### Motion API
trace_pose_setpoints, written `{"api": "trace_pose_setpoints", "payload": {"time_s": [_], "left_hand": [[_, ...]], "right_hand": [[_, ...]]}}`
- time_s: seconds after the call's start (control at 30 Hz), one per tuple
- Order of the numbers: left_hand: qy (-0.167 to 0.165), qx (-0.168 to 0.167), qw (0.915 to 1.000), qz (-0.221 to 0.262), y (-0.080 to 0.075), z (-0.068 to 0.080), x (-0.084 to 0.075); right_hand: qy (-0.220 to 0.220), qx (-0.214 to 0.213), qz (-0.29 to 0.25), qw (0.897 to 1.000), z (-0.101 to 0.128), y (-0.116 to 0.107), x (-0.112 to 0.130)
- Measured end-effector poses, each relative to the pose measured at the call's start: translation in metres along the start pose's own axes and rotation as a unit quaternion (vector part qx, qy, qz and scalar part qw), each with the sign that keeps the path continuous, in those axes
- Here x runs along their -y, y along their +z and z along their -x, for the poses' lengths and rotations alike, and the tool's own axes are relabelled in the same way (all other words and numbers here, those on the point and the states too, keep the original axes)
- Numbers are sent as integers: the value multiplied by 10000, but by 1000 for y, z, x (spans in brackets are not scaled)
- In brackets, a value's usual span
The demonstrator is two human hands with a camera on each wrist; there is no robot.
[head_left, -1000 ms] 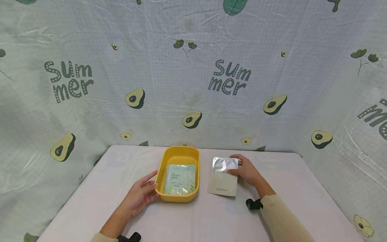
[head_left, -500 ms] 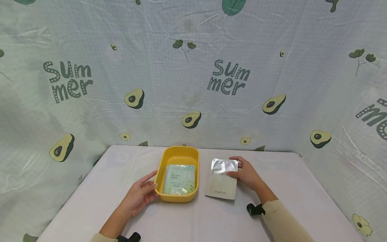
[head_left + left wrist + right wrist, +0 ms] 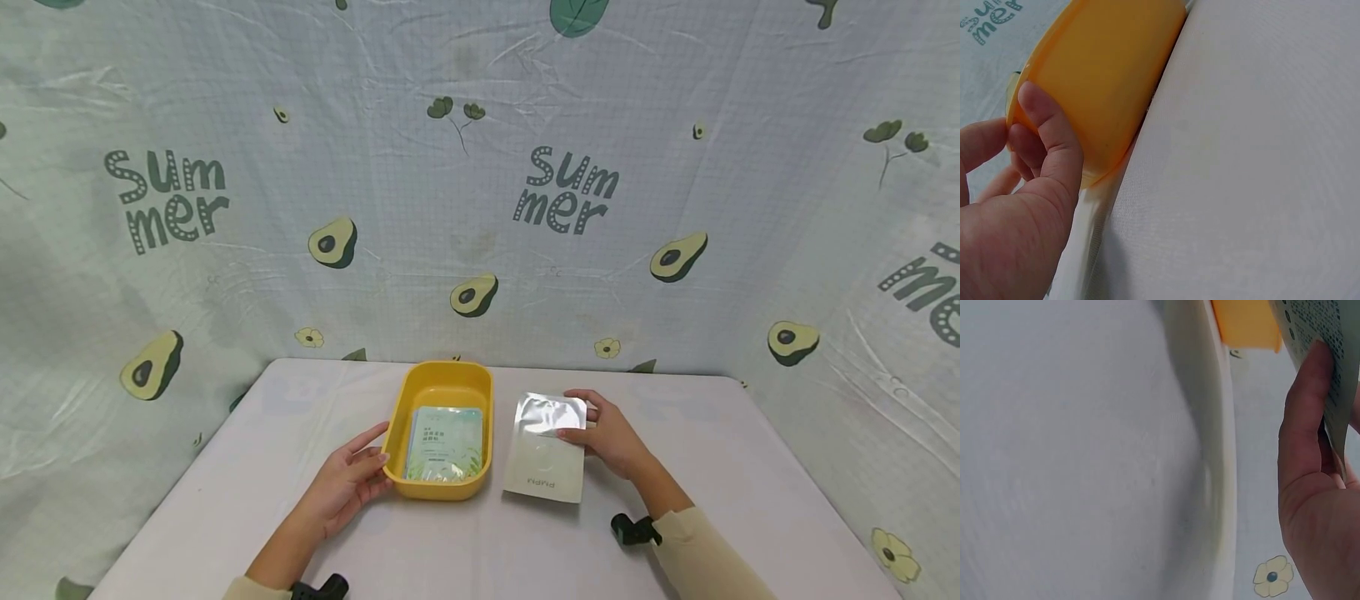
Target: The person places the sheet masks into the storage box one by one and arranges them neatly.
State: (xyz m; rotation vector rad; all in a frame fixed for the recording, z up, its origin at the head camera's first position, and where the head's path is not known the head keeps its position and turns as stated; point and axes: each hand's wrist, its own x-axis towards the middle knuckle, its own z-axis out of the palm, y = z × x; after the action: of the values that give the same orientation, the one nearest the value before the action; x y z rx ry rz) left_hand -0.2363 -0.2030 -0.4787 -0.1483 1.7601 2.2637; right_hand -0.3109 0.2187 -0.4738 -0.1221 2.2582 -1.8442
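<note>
A yellow tray point(image 3: 451, 385) sits on the table left of centre. My left hand point(image 3: 347, 485) grips its left rim, with the thumb on the outer wall point(image 3: 1100, 69) in the left wrist view. Inside the tray lie pale green packets point(image 3: 447, 443), stacked flat as far as I can see. To the tray's right, my right hand point(image 3: 613, 435) pinches the right edge of a cream foil packet point(image 3: 545, 467) with a silver end. This packet is tilted and casts a shadow below it. In the right wrist view, its printed back point(image 3: 1340, 369) faces the camera.
A white cloth covers the table point(image 3: 480, 558). Behind and at both sides hangs a pale curtain point(image 3: 420, 183) printed with avocados and lettering. Black wrist cameras sit on the left wrist point(image 3: 321, 587) and the right wrist point(image 3: 634, 530).
The cream packet has shifted slightly left, and its lower end has come nearer to me. My right hand has moved a little with it. The left hand and tray have stayed put.
</note>
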Motion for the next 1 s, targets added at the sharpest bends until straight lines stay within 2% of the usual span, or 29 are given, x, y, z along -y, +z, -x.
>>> {"api": "trace_pose_setpoints", "payload": {"time_s": [0.67, 1.0], "left_hand": [[-36, -19, 10000, 58, 1, 1, -1], [-19, -7, 10000, 47, 0, 0, 0]], "right_hand": [[-170, 196, -488, 9985, 12, 9, 11], [-280, 130, -632, 9975, 6, 21, 16]]}}
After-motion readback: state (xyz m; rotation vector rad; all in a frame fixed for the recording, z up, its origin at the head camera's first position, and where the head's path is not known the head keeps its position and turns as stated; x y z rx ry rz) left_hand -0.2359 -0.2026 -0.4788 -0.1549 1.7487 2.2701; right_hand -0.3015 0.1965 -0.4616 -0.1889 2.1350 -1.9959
